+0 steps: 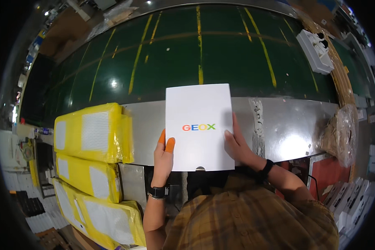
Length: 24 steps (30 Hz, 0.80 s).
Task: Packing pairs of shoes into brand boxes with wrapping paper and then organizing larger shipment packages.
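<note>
A flat white box with small multicoloured lettering on its face is held up in front of me, over the near steel edge of the bench. My left hand grips its left side, with orange covers on the thumb and a finger. On the opposite side my right hand holds the box, thumb on the face and fingers along the edge. A dark half-round notch shows at the box's lower edge. What lies behind the box is hidden.
A green conveyor belt with yellow lines runs across, beyond the steel ledge. Yellow-wrapped packages are stacked at left. An open white tray with white items stands far right. Clear plastic and several white boxes lie at right.
</note>
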Available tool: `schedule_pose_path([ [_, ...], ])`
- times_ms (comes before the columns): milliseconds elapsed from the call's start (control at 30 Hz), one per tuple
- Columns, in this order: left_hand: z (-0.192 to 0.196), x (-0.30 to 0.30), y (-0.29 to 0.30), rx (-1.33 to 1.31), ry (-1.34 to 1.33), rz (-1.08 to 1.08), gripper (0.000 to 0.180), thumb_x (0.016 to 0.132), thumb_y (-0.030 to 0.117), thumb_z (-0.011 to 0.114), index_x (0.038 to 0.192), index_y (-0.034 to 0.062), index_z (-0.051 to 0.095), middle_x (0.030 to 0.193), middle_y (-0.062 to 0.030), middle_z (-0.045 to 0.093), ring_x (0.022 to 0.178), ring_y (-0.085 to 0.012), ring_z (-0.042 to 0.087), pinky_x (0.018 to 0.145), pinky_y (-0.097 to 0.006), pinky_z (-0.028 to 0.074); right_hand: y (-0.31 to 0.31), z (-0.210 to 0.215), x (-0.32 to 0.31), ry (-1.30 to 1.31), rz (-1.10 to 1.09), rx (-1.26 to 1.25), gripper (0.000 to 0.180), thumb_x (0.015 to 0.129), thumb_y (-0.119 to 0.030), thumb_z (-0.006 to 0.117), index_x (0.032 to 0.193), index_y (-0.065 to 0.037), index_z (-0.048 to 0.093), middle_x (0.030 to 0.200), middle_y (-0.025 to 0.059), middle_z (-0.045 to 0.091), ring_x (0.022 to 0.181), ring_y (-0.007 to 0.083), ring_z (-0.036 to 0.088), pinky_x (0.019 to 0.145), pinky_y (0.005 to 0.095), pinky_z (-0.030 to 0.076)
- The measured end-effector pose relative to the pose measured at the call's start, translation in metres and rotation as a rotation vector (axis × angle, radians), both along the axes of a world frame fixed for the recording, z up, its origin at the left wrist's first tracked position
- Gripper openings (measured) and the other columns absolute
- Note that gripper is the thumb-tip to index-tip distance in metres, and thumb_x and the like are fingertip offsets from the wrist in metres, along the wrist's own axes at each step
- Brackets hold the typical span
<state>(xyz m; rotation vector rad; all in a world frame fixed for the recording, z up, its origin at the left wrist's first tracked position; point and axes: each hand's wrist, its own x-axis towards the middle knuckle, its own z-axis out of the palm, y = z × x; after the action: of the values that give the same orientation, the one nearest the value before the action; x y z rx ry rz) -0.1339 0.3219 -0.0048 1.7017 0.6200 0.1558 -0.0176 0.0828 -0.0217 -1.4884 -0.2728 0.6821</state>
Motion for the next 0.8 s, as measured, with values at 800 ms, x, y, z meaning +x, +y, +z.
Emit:
schedule_pose_path([
  [800, -0.03, 0.122, -0.125, 0.43, 0.011, -0.899, 0.077, 0.096, 0.048, 0.052, 0.152, 0.0013, 0.027, 0.156, -0.0253, 0.028, 0.139, -0.0389, 0.036, 0.114, -0.058, 0.021, -0.277, 0.121, 0.08, 0.414, -0.79, 0.697, 0.058, 0.085, -0.021, 0.066, 0.138, -0.007, 0.048, 0.126, 0.0123, 0.06, 0.12, 0.0269, 0.057, 0.103, 0.0437, 0.046],
])
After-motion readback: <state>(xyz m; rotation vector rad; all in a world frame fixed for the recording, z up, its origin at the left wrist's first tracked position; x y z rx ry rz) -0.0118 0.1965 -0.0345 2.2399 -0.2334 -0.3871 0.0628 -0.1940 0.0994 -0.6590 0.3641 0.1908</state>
